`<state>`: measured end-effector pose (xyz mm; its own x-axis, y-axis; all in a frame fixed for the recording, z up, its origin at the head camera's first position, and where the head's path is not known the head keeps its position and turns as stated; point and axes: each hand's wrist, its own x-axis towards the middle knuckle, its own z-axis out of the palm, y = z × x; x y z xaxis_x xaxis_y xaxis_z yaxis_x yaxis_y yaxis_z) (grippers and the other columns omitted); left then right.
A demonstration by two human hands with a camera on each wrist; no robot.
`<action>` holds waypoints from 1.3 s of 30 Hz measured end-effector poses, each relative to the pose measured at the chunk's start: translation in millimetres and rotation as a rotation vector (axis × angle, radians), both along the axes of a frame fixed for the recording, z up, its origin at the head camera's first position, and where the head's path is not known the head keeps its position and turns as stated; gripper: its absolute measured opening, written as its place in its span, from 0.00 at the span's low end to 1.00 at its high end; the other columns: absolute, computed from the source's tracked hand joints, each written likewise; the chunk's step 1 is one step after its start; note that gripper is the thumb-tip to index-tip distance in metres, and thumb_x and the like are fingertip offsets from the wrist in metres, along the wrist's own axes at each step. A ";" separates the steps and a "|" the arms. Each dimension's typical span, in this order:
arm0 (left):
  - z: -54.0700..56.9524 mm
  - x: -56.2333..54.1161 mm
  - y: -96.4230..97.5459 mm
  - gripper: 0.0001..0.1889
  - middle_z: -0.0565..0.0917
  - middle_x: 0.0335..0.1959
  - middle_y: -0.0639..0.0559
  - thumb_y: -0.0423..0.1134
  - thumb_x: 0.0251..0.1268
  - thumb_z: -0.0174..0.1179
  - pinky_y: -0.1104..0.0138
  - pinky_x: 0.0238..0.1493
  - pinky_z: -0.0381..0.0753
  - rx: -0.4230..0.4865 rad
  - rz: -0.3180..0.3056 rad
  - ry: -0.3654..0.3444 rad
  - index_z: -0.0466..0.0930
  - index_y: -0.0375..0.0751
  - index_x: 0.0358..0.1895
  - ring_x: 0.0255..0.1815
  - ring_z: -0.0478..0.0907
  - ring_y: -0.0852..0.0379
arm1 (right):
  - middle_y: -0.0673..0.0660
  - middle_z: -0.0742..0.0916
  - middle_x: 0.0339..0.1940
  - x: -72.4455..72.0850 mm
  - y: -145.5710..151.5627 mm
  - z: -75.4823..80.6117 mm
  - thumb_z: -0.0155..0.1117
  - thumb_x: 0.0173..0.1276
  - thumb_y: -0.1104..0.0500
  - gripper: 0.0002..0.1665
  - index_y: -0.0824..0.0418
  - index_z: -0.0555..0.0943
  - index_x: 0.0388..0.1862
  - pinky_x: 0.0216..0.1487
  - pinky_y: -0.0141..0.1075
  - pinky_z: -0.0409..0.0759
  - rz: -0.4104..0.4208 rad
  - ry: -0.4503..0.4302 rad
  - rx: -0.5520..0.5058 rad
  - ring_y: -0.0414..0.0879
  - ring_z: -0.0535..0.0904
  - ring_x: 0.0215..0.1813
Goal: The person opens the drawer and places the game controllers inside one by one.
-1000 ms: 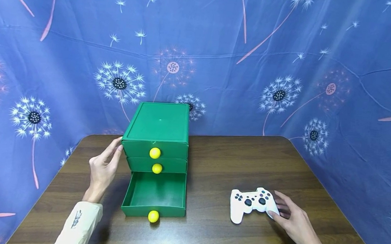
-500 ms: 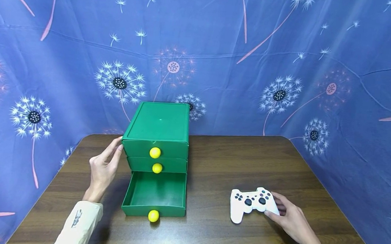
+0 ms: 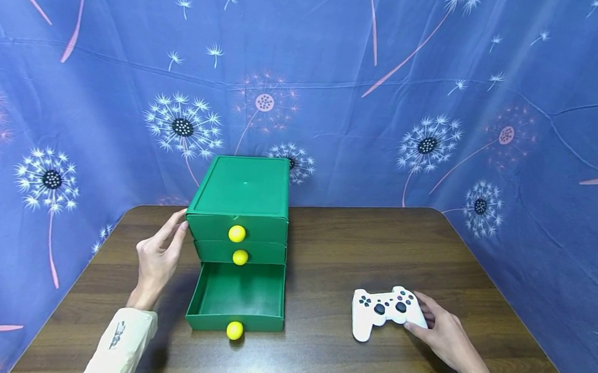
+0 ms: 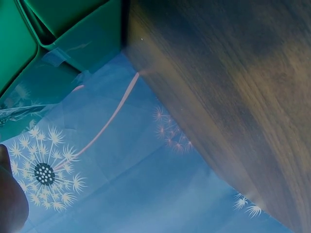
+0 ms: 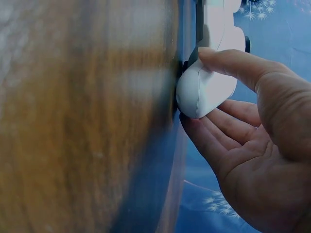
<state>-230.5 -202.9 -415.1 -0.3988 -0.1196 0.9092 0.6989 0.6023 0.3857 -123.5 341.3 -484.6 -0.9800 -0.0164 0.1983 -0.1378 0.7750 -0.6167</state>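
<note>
A white game controller [image 3: 364, 320] lies on the table, buttons and two black sticks facing up. My right hand [image 3: 450, 338] grips its right handle, the thumb on the near side and the fingers on the far side; the right wrist view shows the thumb [image 5: 233, 63] against the white handle [image 5: 201, 92]. To the left stands a green drawer cabinet [image 3: 246, 188] with yellow knobs. Its bottom drawer [image 3: 259, 324] is pulled out with nothing inside, while the upper two are closed. My left hand [image 3: 156, 263] touches the cabinet's left side near the top front corner with extended fingers.
The brown wooden table [image 3: 352, 243] extends between the cabinet and the controller. Behind and at both sides hangs a blue cloth [image 3: 335, 125] printed with dandelions. A yellow knob [image 3: 235, 331] sticks out from the open drawer's front.
My right hand has shifted slightly left, closing in around the controller's right handle. The controller, the cabinet and my left hand have stayed in place.
</note>
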 end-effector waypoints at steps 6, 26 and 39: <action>-0.5 -0.3 -0.4 0.20 0.89 0.42 0.36 0.13 0.58 0.65 0.81 0.20 0.65 -0.001 0.000 0.000 0.87 0.28 0.53 0.47 0.80 0.81 | 0.67 0.88 0.48 -0.3 1.0 -0.1 0.81 0.61 0.61 0.40 0.77 0.74 0.67 0.42 0.42 0.84 -0.009 -0.020 0.001 0.57 0.87 0.46; 1.0 1.4 0.0 0.20 0.89 0.42 0.36 0.13 0.58 0.65 0.79 0.17 0.63 0.001 0.008 -0.005 0.87 0.28 0.53 0.47 0.80 0.81 | 0.63 0.90 0.41 5.3 -8.3 1.9 0.81 0.54 0.65 0.37 0.77 0.78 0.62 0.40 0.40 0.84 -0.025 0.052 0.027 0.52 0.88 0.40; -6.6 -4.8 -7.1 0.21 0.89 0.43 0.37 0.14 0.59 0.66 0.78 0.17 0.63 -0.009 0.001 -0.022 0.87 0.31 0.55 0.48 0.79 0.80 | 0.64 0.90 0.40 5.6 -26.0 3.9 0.80 0.53 0.66 0.36 0.77 0.79 0.60 0.38 0.39 0.85 -0.041 0.117 -0.023 0.55 0.88 0.38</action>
